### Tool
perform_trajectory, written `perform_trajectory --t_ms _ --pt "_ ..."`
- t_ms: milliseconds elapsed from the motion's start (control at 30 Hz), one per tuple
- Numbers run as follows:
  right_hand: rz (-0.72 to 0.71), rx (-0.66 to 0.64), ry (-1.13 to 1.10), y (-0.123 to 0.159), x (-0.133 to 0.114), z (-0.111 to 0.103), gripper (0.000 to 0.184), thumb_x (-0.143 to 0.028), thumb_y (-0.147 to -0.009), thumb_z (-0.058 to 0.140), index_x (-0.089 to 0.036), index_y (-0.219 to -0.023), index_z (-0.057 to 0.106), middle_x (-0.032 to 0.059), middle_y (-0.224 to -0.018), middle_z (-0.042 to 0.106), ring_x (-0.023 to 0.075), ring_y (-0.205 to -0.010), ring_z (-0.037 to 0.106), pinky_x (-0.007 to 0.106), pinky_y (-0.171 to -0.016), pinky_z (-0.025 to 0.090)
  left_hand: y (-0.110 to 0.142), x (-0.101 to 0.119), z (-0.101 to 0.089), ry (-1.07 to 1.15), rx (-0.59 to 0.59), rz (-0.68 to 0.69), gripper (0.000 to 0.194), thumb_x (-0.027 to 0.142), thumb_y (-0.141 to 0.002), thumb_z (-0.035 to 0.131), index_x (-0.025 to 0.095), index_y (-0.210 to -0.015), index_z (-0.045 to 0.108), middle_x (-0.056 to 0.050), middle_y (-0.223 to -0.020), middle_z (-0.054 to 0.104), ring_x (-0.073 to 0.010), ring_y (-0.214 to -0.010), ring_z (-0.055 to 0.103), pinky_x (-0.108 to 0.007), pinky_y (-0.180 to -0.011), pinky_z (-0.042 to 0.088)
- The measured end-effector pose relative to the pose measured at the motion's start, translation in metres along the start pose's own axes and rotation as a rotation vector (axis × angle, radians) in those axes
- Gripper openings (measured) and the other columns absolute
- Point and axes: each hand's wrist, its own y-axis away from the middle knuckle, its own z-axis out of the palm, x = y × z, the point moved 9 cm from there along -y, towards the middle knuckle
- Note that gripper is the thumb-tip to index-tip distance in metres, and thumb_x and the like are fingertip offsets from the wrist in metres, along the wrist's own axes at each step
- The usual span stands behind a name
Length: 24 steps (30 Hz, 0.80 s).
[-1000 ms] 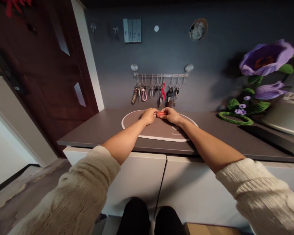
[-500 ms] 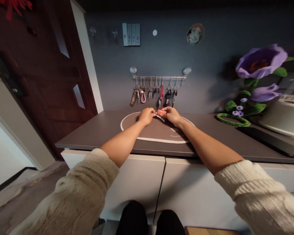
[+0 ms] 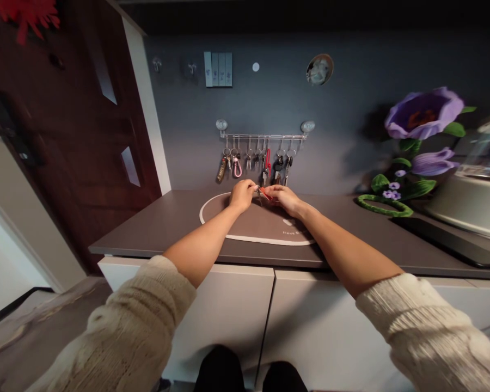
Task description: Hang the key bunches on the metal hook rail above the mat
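Above the brown mat (image 3: 245,228), my two hands meet over one small bunch of keys. My left hand (image 3: 242,196) is closed, thumb and fingertips pinching the metal end of the bunch, probably its ring. My right hand (image 3: 286,199) is closed on a red tag (image 3: 265,194) that slants between the hands. A thin metal key hangs below the fingertips; its details are too small to make out. Just behind the hands, several sets of keys (image 3: 277,169) hang from a clear hook rail (image 3: 265,136) on the wall.
The mat lies on a dark countertop (image 3: 147,228) above white cabinet doors (image 3: 224,305). To the right stand a purple fabric flower (image 3: 424,114), a black flat object (image 3: 441,239) and a pale rounded appliance (image 3: 465,201). A dark red door (image 3: 85,136) is at the left.
The red tag has turned from nearly level to slanting down to the right, and less of it shows. My hands stay close together. The view has tilted slightly upward.
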Motion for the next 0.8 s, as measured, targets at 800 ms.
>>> perform_trajectory --t_ms 800 --pt "-0.299 -0.023 0.081 0.002 -0.029 0.005 0.028 -0.039 -0.061 0.068 -0.016 -0.072 0.056 -0.002 -0.07 0.055 0.0087 -0.064 0.047 0.025 -0.066 0.039 0.001 0.005 0.004 0.475 0.018 -0.031 0.016 0.027 -0.077 0.051 0.013 -0.07 0.057 0.0 -0.067 0.059 -0.0105 -0.064 0.051 -0.023 -0.064 0.04"
